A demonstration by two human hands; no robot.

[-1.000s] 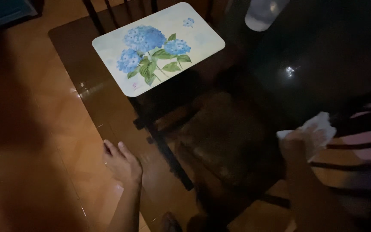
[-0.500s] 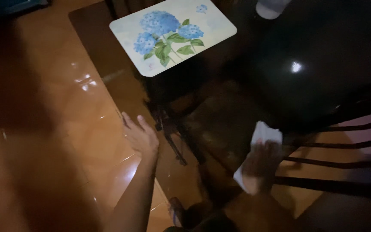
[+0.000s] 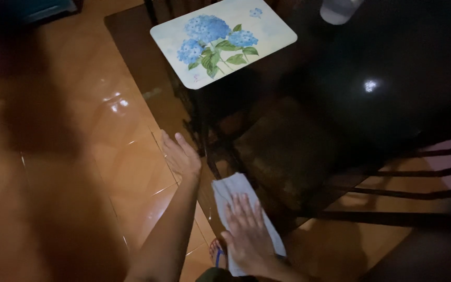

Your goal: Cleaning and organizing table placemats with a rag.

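2 hands on glass table [image 3: 147,99], R hand [image 3: 247,232] flat on cloth [image 3: 229,188], L hand [image 3: 181,155] at edge

A rectangular flower-printed placemat [image 3: 223,42] is lying on the dark glass tabletop [image 3: 392,62], at eleven o'clock from the white folded cloth [image 3: 230,189] lying under the right hand [image 3: 247,235]; the left hand [image 3: 181,155] is resting at the cloth's ten o'clock.

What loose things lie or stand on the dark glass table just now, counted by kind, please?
Rectangular pale placemat printed with blue flowers: 1
White cloth, flat under the right hand: 1
Clear cup at the far edge, only partly in view: 1
Total: 3
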